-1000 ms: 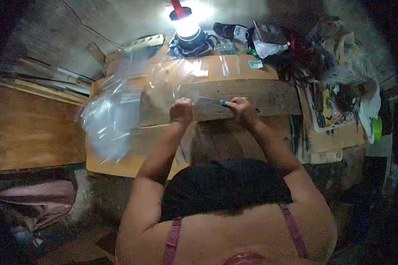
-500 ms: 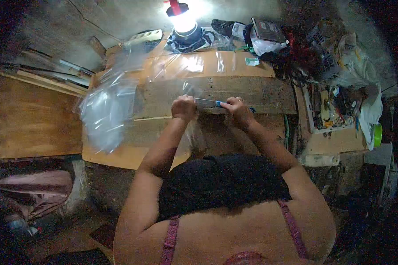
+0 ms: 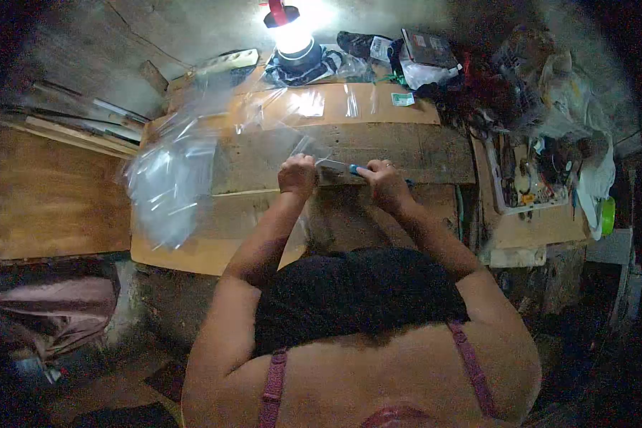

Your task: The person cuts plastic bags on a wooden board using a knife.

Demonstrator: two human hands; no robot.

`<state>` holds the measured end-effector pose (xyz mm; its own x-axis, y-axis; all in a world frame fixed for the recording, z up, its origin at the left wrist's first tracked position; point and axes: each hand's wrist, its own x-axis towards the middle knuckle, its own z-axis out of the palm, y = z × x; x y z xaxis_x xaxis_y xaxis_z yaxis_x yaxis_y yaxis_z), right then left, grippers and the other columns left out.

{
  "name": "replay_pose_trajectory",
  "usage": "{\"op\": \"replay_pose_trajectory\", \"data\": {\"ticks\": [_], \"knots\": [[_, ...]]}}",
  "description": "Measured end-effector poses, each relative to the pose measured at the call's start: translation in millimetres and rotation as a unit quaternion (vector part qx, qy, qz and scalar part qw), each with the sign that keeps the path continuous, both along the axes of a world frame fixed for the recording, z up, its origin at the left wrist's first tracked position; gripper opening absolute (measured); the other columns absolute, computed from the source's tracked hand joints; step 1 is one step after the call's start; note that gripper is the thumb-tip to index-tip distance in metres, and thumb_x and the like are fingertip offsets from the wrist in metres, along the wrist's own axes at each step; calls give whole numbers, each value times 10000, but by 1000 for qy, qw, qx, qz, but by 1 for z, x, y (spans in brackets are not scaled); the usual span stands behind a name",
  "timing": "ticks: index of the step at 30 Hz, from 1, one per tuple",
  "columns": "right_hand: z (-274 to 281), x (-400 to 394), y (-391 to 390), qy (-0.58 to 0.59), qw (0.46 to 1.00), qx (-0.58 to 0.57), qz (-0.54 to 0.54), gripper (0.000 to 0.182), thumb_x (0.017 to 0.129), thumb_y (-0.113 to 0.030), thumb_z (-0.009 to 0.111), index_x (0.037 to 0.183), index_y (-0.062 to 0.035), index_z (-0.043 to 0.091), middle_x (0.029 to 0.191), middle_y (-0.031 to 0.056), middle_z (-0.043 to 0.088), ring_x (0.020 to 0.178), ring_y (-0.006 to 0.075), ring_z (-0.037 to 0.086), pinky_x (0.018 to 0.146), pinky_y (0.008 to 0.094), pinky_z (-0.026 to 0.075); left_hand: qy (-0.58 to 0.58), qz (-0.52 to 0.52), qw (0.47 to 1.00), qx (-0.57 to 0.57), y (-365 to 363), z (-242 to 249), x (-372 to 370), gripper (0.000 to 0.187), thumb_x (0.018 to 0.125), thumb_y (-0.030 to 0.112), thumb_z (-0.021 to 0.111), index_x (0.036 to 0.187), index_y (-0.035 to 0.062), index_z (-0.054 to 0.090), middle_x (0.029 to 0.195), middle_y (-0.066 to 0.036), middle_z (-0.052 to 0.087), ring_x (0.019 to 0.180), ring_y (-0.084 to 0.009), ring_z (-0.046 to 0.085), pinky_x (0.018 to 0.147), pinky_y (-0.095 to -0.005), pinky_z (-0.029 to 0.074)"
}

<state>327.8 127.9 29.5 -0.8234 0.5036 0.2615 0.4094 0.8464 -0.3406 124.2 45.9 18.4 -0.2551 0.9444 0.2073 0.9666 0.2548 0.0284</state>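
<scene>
My left hand (image 3: 297,175) is closed on a piece of clear plastic (image 3: 303,145) above the worn wooden board (image 3: 406,151). To its right, my right hand (image 3: 388,183) is wrapped round a blue-handled tool (image 3: 354,169), whose thin metal shaft points left toward my left hand. The tip of the tool is by the plastic, and whether it touches is too small to tell. A pile of clear plastic sheets (image 3: 167,187) lies on the left of the table.
A lit lantern (image 3: 294,39) stands at the back. A white tray of tools (image 3: 531,207) lies at the right, with plastic bags (image 3: 567,93) behind it. A dark box (image 3: 431,48) is at the back right. Wooden strips (image 3: 78,135) lie at the left.
Both hands stay nearly in place. A little more of the tool's thin shaft shows between them, and the plastic above my left hand has shifted slightly.
</scene>
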Motion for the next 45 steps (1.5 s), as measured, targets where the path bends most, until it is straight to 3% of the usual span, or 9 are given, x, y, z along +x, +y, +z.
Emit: {"op": "replay_pose_trajectory", "data": {"ticks": [7,11,14,16,19,37,41,42,45], "knots": [[-6,0,0,-14,999,16,-36,310,662,10,488,951,-57,581,819,118,508,747,294,491,673,365,432,7,-57,998,-37,-9,4,35,114,703,187,513,673,82,548,722,-74,562,671,-248,565,575,-347,464],[-17,20,9,-4,999,26,-34,244,717,-120,507,951,-143,572,815,113,509,743,293,500,608,373,448,-234,-76,968,41,-11,10,43,258,685,305,583,755,57,569,787,-89,558,783,-283,542,681,-416,421],[-22,25,15,-7,998,54,-14,241,714,-128,508,945,-150,573,811,103,510,744,284,500,603,367,445,-176,-3,976,130,-1,-5,32,572,689,480,554,1086,78,465,1111,-139,449,1056,-313,405,863,-470,306],[-26,19,15,11,998,62,-9,248,707,-132,511,946,-151,572,811,98,511,743,282,501,597,363,445,-78,163,981,-70,2,-7,33,899,653,609,506,1277,36,209,1344,-151,147,1249,-316,92,973,-500,87],[-23,5,13,2,1000,24,-12,299,667,-59,513,956,-106,574,850,110,520,778,292,504,657,362,438,-136,182,955,-191,5,2,29,1040,639,652,475,1309,20,-9,1375,-128,-91,1265,-275,-101,990,-465,-31],[-32,-93,64,21,997,30,71,219,700,-58,502,890,-113,597,782,125,542,730,309,534,625,367,448,-148,172,955,-189,4,0,24,1088,625,675,468,1293,-20,-36,1364,-164,-103,1255,-317,-113,974,-503,-25],[-60,-138,81,17,990,-130,45,196,717,-82,497,888,-120,583,743,125,538,678,291,543,604,354,449,-113,166,969,-143,5,-28,14,936,644,585,520,1307,52,131,1374,-144,31,1262,-307,19,971,-496,89],[-62,-145,82,10,984,-174,30,193,719,-85,497,889,-120,580,736,126,538,666,287,545,602,352,449,-79,156,979,-103,4,-22,12,674,710,448,515,1246,88,322,1335,-146,205,1223,-303,189,925,-487,236],[-62,-140,78,69,993,-8,92,200,700,-87,518,887,-130,573,737,125,537,672,282,543,602,356,445,-65,82,992,-67,2,-34,-6,412,780,295,445,1136,87,449,1259,-155,341,1114,-324,356,820,-479,376]]}}
